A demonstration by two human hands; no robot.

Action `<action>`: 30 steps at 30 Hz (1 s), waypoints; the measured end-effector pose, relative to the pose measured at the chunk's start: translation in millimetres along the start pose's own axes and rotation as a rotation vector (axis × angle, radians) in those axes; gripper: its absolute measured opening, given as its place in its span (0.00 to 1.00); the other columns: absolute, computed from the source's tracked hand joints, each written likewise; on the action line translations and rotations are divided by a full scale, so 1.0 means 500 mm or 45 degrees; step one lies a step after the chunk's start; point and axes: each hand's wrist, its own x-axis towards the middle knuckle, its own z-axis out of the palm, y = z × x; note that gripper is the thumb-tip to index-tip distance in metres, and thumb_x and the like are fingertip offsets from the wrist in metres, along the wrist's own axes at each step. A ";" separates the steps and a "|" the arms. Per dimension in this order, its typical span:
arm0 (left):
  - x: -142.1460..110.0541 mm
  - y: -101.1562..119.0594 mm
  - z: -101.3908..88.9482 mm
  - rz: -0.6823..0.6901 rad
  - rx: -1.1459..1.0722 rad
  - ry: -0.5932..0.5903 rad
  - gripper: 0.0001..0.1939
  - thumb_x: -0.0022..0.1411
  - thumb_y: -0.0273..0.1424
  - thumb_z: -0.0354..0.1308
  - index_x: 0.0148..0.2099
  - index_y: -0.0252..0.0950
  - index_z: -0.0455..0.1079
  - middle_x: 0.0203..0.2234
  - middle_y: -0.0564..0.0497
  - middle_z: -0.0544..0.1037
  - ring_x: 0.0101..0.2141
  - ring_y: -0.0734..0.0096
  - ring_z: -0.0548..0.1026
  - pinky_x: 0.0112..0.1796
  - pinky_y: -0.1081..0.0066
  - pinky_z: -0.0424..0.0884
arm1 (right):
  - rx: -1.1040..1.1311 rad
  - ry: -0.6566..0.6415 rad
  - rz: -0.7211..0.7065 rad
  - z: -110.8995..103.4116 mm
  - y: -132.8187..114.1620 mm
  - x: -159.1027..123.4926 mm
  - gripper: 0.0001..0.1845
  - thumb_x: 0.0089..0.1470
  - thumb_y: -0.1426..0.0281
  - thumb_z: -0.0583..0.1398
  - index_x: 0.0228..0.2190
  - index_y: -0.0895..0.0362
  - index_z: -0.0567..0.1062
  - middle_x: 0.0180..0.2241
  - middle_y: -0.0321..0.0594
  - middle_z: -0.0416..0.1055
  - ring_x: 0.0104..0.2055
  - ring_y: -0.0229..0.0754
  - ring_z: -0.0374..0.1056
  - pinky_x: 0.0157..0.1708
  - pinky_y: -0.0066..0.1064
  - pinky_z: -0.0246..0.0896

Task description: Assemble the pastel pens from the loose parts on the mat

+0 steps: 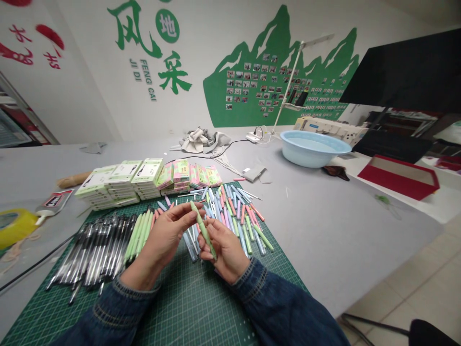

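Note:
Both hands hold one pale green pen (202, 228) above a green cutting mat (194, 307). My left hand (163, 238) pinches the pen's upper end between thumb and fingertips. My right hand (225, 250) wraps its fingers round the lower end. Just beyond the hands lies a loose heap of pastel pens (237, 211) in green, pink and blue. A row of black-capped clear pens (95, 250) lies to the left on the mat, with a few green pens (139, 233) beside them.
Stacks of small green and pink boxes (144, 180) stand behind the mat. A yellow tape roll (14, 226) and a glue tube (54, 202) lie at the left. A light blue basin (309, 146), a desk lamp (288, 91) and a red box (399, 175) are at the right.

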 end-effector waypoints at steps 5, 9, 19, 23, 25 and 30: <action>-0.004 0.000 0.000 -0.003 0.013 -0.061 0.13 0.53 0.32 0.66 0.41 0.34 0.77 0.35 0.45 0.80 0.37 0.67 0.76 0.42 0.69 0.70 | -0.167 0.051 -0.046 0.000 0.004 0.000 0.13 0.44 0.67 0.69 0.27 0.60 0.71 0.21 0.33 0.69 0.19 0.30 0.60 0.21 0.23 0.59; -0.007 -0.004 -0.004 -0.044 -0.011 -0.085 0.12 0.55 0.32 0.64 0.43 0.35 0.76 0.34 0.46 0.80 0.34 0.68 0.76 0.36 0.71 0.71 | -0.209 -0.029 0.002 -0.003 0.011 0.003 0.18 0.54 0.58 0.60 0.32 0.63 0.74 0.24 0.40 0.72 0.23 0.33 0.65 0.27 0.26 0.63; -0.008 -0.013 -0.006 -0.103 -0.105 -0.085 0.12 0.55 0.32 0.64 0.43 0.35 0.76 0.33 0.46 0.80 0.32 0.71 0.76 0.35 0.73 0.71 | -0.139 -0.087 0.085 0.000 0.006 0.001 0.19 0.54 0.57 0.61 0.34 0.62 0.74 0.25 0.40 0.72 0.23 0.35 0.67 0.32 0.34 0.69; -0.011 -0.015 -0.004 -0.089 -0.146 -0.058 0.11 0.54 0.31 0.65 0.41 0.34 0.76 0.32 0.47 0.80 0.33 0.71 0.76 0.39 0.73 0.71 | -0.152 0.023 -0.003 -0.004 0.009 0.001 0.17 0.44 0.65 0.69 0.33 0.60 0.72 0.25 0.34 0.71 0.22 0.32 0.65 0.31 0.34 0.70; -0.013 -0.017 -0.004 -0.098 -0.158 -0.048 0.11 0.54 0.30 0.65 0.41 0.34 0.76 0.32 0.47 0.80 0.33 0.71 0.76 0.38 0.73 0.71 | -0.173 0.005 0.012 -0.007 0.011 0.001 0.16 0.45 0.64 0.69 0.31 0.61 0.72 0.22 0.34 0.70 0.21 0.32 0.65 0.33 0.35 0.70; -0.015 -0.019 -0.008 -0.161 -0.214 -0.058 0.13 0.53 0.32 0.65 0.43 0.34 0.75 0.32 0.47 0.80 0.31 0.71 0.76 0.33 0.73 0.72 | -0.137 -0.184 0.162 -0.007 0.010 0.000 0.20 0.55 0.57 0.59 0.37 0.62 0.73 0.26 0.41 0.73 0.23 0.34 0.67 0.32 0.37 0.72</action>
